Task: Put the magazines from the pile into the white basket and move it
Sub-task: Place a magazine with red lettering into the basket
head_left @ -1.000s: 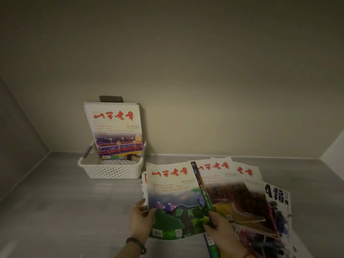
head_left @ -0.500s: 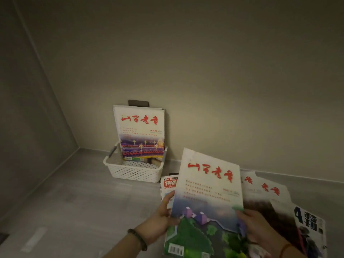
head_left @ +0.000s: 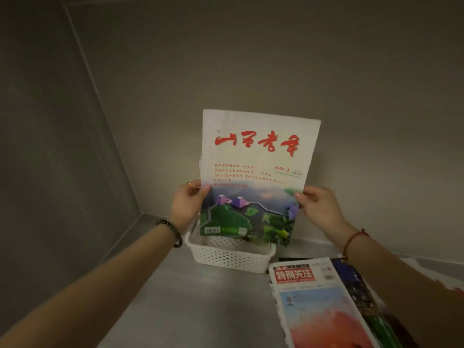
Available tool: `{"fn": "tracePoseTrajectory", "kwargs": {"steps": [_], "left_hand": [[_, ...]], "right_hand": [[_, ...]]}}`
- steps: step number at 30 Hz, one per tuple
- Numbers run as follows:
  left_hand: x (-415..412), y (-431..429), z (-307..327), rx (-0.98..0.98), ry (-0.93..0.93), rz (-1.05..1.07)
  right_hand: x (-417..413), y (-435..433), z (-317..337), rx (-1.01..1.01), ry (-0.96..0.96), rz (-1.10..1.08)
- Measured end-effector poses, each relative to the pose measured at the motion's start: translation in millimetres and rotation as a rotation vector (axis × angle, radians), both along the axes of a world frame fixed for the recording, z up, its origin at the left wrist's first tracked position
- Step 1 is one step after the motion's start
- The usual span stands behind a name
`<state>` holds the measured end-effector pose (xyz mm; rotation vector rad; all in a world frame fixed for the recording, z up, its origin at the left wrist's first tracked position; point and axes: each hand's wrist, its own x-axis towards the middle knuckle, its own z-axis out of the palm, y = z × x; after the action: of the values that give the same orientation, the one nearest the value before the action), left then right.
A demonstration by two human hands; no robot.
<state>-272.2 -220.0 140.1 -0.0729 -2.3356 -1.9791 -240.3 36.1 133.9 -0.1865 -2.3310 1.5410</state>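
Both hands hold one magazine with a white cover, red brush-lettered title and green landscape photo (head_left: 256, 177) upright, its cover facing the camera. The left hand (head_left: 188, 204) pinches the magazine's left edge, with the thumb on the cover and the fingers behind. The right hand (head_left: 319, 207) pinches the right edge in the same way. A gold ring (head_left: 190, 185) sits on a left finger, a dark bead bracelet (head_left: 173, 232) circles the left wrist and a red string (head_left: 351, 241) circles the right wrist.

The magazine's lower edge hangs in or just over the mouth of the white perforated plastic basket (head_left: 226, 258). I cannot tell whether it touches the bottom. A thin strip of other white pages (head_left: 200, 164) shows behind its left edge.

The basket stands at the back edge of the grey floor (head_left: 188, 302), against the beige back wall (head_left: 276, 59) and to the right of the back left corner. The pile of magazines (head_left: 324, 307) lies at the near right of the floor, just beside the basket's front right corner. Its top cover is white with a red title banner and an orange picture, and darker covers fan out from under it to the right.
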Motion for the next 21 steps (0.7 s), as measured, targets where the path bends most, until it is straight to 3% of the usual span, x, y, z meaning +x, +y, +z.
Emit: {"fn": "tracePoseTrajectory", "kwargs": {"steps": [9,16,21], "left_hand": [[-82.5,-23.4,-60.9,0.059,-0.132,0.061],[-111.4,-16.6,-118.8,0.05,-0.181,0.133],[-120.1,-6.5,-126.2,-0.038,-0.179,0.15]], "right_hand": [[-62.8,-36.4,-56.5,0.098,-0.084,-0.184],[-88.9,-41.3,-109.6,-0.003,-0.236,-0.235],[-96.0,-48.6,-122.8,-0.089,-0.182,-0.374]]}}
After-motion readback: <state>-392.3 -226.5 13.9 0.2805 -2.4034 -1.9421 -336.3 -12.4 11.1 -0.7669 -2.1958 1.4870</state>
